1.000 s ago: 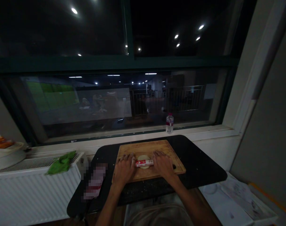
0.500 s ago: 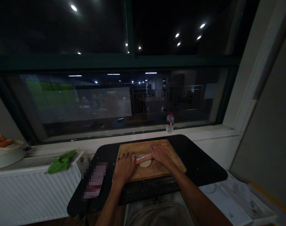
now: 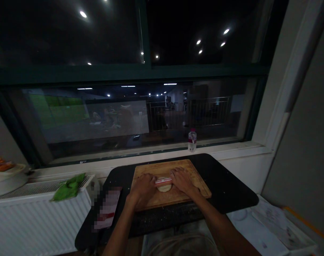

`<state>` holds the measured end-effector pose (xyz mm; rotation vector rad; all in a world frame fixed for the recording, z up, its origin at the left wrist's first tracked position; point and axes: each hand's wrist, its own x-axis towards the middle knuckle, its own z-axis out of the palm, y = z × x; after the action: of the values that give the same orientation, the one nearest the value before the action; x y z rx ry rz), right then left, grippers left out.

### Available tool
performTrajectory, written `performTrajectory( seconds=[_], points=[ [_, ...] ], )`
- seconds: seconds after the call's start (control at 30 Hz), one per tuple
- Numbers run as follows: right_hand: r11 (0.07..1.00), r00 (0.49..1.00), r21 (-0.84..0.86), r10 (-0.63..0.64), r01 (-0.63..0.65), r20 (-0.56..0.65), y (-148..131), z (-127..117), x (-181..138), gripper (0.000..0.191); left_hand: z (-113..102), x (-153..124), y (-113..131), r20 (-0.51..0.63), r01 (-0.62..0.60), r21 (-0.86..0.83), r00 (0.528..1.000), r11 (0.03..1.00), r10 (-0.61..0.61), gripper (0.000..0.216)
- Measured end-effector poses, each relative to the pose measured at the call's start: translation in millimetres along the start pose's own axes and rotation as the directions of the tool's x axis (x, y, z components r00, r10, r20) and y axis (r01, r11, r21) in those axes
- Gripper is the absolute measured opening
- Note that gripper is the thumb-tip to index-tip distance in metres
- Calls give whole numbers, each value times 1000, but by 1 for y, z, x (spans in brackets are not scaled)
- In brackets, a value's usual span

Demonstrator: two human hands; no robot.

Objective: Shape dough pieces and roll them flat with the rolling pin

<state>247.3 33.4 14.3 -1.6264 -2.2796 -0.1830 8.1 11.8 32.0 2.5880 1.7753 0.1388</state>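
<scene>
A wooden cutting board [image 3: 194, 177] lies on a black table [image 3: 226, 192]. On the board is a small pale disc of dough [image 3: 164, 187]. A red-and-white cylinder [image 3: 163, 182] lies across the dough like a rolling pin. My left hand [image 3: 142, 187] presses on its left end and my right hand [image 3: 182, 180] on its right end, fingers flat and stretched forward over it.
A water bottle [image 3: 192, 140] stands on the window sill behind the table. A green cloth [image 3: 68, 187] lies on the white radiator at left, with a white bowl [image 3: 5, 179] beyond it. A blurred-out packet [image 3: 107, 209] lies on the table's left side. White papers [image 3: 268, 224] lie at lower right.
The cylinder rolled away from me over the dough, then back a little toward me. Both hands moved with it.
</scene>
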Motion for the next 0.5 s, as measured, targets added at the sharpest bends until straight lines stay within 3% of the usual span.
performTrajectory(
  seconds=[0.1, 0.23, 0.5],
  points=[
    [1000, 1000, -7, -5, 5, -25, -1, -1, -4, 41, -4, 23, 1, 37, 84, -216, 996, 973, -78, 39],
    [999, 999, 1, -38, 38, -38, -2, -4, -6, 42, 4, 37, 7, 33, 110, -249, 994, 962, -105, 37],
    [986, 986, -10, -165, 165, -26, -4, -19, -6, 41, 23, 32, 3, -30, 125, -376, 989, 918, -146, 36]
  ],
)
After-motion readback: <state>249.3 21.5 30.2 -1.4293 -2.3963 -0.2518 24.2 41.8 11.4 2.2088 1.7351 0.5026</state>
